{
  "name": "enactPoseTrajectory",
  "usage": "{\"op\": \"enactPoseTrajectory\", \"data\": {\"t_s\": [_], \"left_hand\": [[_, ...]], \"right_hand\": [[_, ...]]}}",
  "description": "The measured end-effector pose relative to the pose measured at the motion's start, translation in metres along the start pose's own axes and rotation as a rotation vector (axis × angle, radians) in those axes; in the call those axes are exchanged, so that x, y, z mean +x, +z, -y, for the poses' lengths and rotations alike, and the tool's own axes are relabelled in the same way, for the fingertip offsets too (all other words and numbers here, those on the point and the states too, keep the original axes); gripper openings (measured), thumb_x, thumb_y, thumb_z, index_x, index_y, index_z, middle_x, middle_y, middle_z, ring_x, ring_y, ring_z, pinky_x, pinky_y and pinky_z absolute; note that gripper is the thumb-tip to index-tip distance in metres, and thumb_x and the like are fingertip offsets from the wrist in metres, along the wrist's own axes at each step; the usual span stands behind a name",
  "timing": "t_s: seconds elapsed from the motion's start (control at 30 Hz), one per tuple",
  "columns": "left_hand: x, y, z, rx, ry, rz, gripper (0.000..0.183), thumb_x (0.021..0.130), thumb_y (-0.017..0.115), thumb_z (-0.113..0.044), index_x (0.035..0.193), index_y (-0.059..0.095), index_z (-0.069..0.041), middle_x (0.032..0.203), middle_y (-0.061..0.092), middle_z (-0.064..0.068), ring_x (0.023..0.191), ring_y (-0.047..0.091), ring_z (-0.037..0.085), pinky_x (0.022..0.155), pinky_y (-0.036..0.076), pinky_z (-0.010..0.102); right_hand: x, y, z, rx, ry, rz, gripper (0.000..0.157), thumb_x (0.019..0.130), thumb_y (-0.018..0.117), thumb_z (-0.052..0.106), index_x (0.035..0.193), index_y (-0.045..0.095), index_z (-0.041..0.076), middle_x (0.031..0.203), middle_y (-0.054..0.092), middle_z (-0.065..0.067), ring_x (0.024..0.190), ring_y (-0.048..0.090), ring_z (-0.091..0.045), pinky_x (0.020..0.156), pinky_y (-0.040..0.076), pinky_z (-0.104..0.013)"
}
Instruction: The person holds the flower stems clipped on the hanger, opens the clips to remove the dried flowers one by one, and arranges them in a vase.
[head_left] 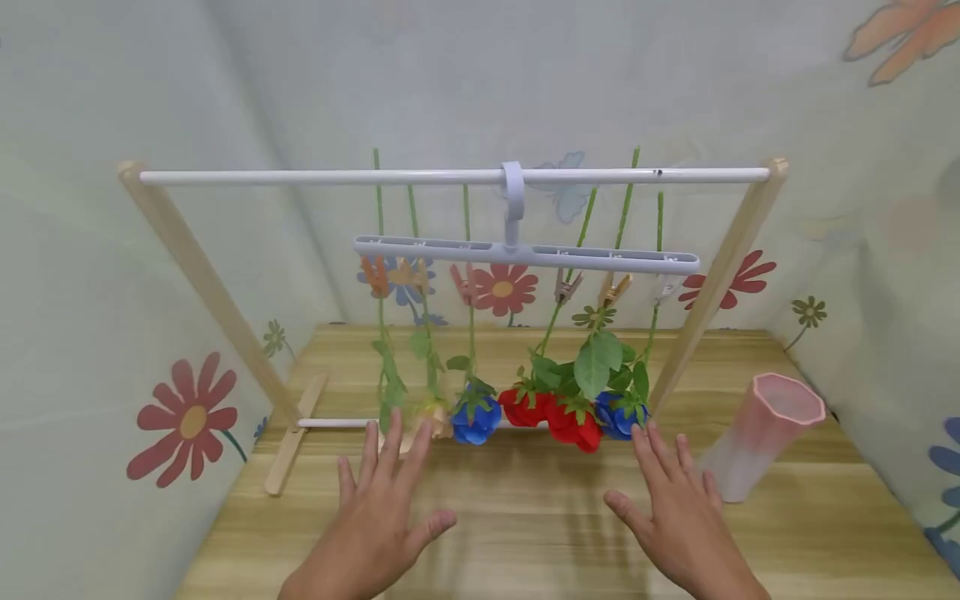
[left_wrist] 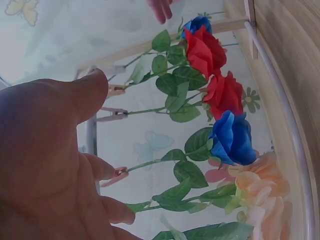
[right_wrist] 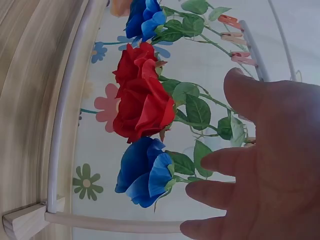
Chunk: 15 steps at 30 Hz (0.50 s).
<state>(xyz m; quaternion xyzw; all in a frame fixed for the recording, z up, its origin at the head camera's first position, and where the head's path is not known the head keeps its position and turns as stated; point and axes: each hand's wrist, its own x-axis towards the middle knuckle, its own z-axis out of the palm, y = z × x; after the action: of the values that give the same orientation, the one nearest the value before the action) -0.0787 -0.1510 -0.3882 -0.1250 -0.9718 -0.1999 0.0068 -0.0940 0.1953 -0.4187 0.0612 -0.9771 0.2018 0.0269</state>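
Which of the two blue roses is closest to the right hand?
The blue rose at the right end of the hanger, just ahead of the right hand; the other blue rose hangs left of the red roses.

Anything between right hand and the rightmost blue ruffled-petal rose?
Nothing visible stands between the right hand and that blue ruffled-petal rose; the tall pink-and-white vase is right of the gap.

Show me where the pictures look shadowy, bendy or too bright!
Head view: faint, soft shadows on the table; right wrist view: the bottom rod looks bowed; left wrist view: that rod bows too, and the backdrop looks washed-out far left.
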Motion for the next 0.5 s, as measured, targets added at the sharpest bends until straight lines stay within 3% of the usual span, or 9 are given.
{"op": "enactPoseTrajectory", "data": {"t_s": [0.13, 0.2, 0.4, 0.5], "left_hand": [[0.0, -0.002, 0.002, -0.044, -0.007, -0.045, 0.092, 0.095, 0.054, -0.065, 0.165, 0.008, -0.026, 0.171, -0.004, 0.019, 0.154, -0.005, 0.052, 0.103, 0.007, 0.088], [-0.001, -0.003, 0.004, -0.063, 0.006, -0.107, 0.089, 0.096, 0.06, -0.058, 0.165, 0.014, -0.023, 0.171, 0.001, 0.02, 0.155, 0.001, 0.052, 0.105, 0.011, 0.087], [0.0, -0.006, 0.017, -0.088, 0.122, -0.458, 0.069, 0.09, 0.077, -0.022, 0.149, 0.047, -0.003, 0.157, 0.042, 0.024, 0.146, 0.035, 0.049, 0.11, 0.031, 0.074], [0.004, -0.011, 0.022, -0.106, 0.152, -0.573, 0.06, 0.087, 0.078, -0.014, 0.141, 0.055, 0.0, 0.148, 0.051, 0.023, 0.139, 0.046, 0.044, 0.109, 0.039, 0.066]], "right_hand": [[0.003, -0.007, 0.004, 0.001, -0.039, -0.056, 0.087, 0.095, 0.064, 0.057, 0.159, 0.031, 0.008, 0.164, 0.032, -0.022, 0.147, 0.025, -0.058, 0.106, 0.026, -0.081], [0.005, -0.01, 0.007, 0.026, -0.069, -0.111, 0.081, 0.094, 0.068, 0.049, 0.155, 0.039, 0.004, 0.159, 0.04, -0.025, 0.144, 0.034, -0.056, 0.107, 0.032, -0.076], [0.005, -0.008, 0.02, 0.141, -0.098, -0.251, 0.06, 0.092, 0.075, 0.032, 0.142, 0.056, 0.004, 0.14, 0.059, -0.025, 0.129, 0.054, -0.048, 0.102, 0.043, -0.065], [0.005, -0.006, 0.027, 0.178, -0.113, -0.332, 0.051, 0.09, 0.077, 0.023, 0.134, 0.062, 0.004, 0.132, 0.064, -0.023, 0.122, 0.06, -0.045, 0.098, 0.047, -0.062]]}}
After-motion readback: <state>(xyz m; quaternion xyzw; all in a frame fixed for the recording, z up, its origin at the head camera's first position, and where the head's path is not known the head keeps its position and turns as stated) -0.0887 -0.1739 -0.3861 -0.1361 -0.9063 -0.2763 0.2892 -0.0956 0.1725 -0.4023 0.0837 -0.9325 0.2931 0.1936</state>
